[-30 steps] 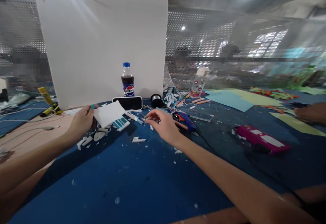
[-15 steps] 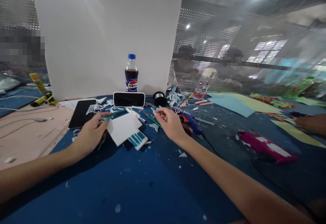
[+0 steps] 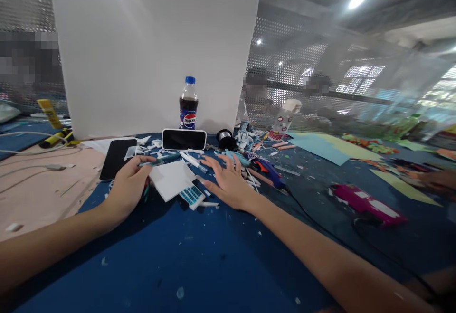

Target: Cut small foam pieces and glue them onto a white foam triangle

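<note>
The white card (image 3: pixel 171 180) was a plain, flat, roughly square sheet with straight edges, one corner angled toward the person, and it sat over the blue bench (image 3: pixel 199 256) in front of a white-edged phone (image 3: pixel 184 140) propped on its long side. At its lower right edge lay a small white panel (image 3: pixel 192 195) bearing rows of teal rectangles. Behind the phone stood a cola bottle (image 3: pixel 188 109) with a blue cap and a round red, white and blue Pepsi emblem; the characters across it probably read 百事可乐, though they were small and soft. Lettering on the yellow tube (image 3: pixel 49 113) at far left was too small to make out. The left hand (image 3: pixel 131 180) came in low from the side, thumb and index fingers nearly together, pinching the card's left edge. The right hand (image 3: pixel 230 182) reached forward palm down, its fingers spread well apart and gripping nothing, just beside a white pen (image 3: pixel 191 161) and near a black spool (image 3: pixel 225 139) and a blue-and-orange glue gun (image 3: pixel 270 173).
</note>
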`<action>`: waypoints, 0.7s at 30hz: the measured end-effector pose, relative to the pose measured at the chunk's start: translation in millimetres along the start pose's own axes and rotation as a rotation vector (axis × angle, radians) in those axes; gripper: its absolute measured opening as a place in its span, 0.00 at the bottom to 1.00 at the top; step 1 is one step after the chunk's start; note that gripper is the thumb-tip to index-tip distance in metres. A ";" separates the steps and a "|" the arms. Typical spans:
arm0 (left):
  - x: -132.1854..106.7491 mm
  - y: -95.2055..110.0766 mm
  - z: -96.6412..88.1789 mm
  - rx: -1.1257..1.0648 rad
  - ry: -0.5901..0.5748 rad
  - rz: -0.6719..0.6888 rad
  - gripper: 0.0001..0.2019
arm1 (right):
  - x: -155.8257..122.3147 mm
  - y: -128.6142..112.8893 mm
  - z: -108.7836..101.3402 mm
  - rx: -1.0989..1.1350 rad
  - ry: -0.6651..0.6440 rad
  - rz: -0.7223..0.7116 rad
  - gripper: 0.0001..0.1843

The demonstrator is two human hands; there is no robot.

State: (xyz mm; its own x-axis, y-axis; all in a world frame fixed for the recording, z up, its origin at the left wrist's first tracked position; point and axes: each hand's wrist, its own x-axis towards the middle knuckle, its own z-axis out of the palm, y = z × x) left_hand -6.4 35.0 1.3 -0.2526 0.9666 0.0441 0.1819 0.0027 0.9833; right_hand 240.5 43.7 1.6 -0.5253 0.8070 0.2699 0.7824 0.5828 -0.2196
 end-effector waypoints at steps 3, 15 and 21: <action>-0.2 -0.1 -0.7 -0.001 -0.009 0.004 0.12 | 0.4 -1.7 -0.8 -0.003 -0.047 -0.011 0.31; 0.3 -1.4 0.0 0.028 -0.063 -0.008 0.13 | -3.0 3.2 -7.0 0.018 0.007 0.059 0.33; -0.2 0.3 1.3 0.020 -0.071 -0.016 0.11 | -3.6 5.5 -8.9 0.061 0.018 -0.003 0.28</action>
State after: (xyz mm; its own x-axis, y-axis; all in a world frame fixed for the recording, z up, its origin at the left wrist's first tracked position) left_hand -5.0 35.1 1.3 -0.1875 0.9822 0.0149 0.1977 0.0229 0.9800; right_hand 249.7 43.1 7.7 -0.5213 0.8034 0.2877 0.7584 0.5907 -0.2754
